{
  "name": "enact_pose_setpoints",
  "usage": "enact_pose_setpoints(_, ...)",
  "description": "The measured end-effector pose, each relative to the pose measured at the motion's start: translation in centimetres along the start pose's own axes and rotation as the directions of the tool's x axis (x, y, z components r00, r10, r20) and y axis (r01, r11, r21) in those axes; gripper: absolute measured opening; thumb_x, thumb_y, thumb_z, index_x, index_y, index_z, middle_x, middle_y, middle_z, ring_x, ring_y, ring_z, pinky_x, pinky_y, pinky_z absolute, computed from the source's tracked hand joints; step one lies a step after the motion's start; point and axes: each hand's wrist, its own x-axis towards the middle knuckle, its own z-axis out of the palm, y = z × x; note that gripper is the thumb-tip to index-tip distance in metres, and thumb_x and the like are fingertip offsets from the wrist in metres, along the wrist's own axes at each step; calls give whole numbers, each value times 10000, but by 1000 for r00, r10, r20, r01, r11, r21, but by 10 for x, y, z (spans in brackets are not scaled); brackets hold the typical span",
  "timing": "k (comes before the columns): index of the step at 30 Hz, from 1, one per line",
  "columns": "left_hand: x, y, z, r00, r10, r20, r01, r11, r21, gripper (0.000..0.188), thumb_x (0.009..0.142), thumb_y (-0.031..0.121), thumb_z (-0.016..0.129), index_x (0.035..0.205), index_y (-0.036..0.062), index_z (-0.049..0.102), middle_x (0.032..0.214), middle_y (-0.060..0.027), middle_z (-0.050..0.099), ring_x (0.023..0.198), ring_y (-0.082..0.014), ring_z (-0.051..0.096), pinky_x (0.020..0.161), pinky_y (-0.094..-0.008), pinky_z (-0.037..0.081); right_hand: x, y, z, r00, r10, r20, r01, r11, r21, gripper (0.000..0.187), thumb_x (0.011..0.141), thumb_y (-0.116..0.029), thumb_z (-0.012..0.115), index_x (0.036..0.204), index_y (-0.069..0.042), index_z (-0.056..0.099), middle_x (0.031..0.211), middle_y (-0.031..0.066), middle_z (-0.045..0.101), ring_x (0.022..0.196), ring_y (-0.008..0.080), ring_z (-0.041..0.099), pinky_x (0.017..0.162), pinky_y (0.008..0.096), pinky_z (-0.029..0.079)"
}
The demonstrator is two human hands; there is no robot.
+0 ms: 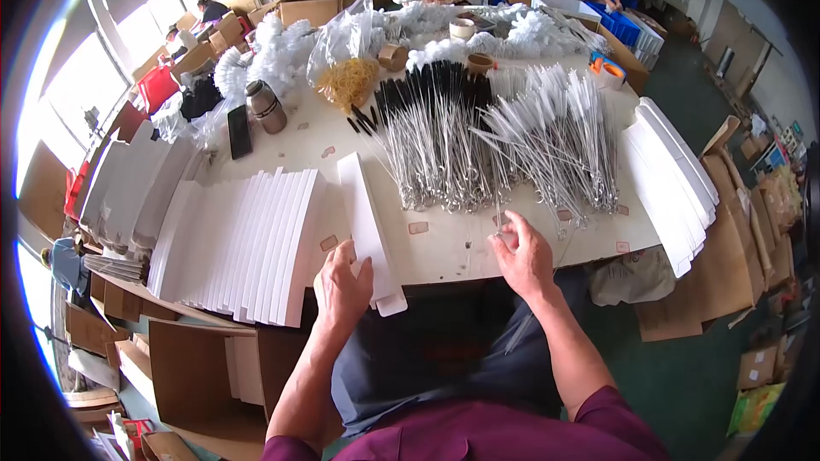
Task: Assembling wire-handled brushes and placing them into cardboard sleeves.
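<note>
My left hand (343,288) is at the table's front edge, beside a long, narrow white box (363,213). Its fingers are loosely curled and the thumb stands apart, over the box's near left side. The box lies at a slant, its flap end jutting past the table edge. My right hand (524,258) is closed in a pinch at the looped wire end of a thin brush, in front of the brush pile. Black-bristled brushes (440,124) fill the pile's left, white-bristled brushes (555,119) its right, wire ends toward me.
A row of white boxes (239,243) stands on the left, with more white boxes (670,183) at right. Behind are a flask (266,107), a phone (240,132), yellow rubber bands (347,84) and tape rolls (608,74). Cardboard cartons (205,376) stand below. Other people work farther back.
</note>
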Motion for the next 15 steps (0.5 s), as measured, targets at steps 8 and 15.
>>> enact_pose_setpoints(8,-6,54,0,975,205,-90,-223,910,-349,339,846,131,749,1146,-3,668,931,-154,700,665,-234,673,631,-354,568,0,-3,3,998,67,20,-69,994,89,216,886,-217,739,1022,-68,664,850,81,699,663,267,658,657,395,538)
enact_pose_setpoints(15,-9,87,34,976,187,110,-95,823,-560,332,843,142,771,1125,-10,683,912,-160,728,719,-235,717,651,-351,581,-25,-24,-2,977,185,107,-210,922,324,233,909,-216,747,820,-18,662,651,112,663,561,196,639,556,355,496)
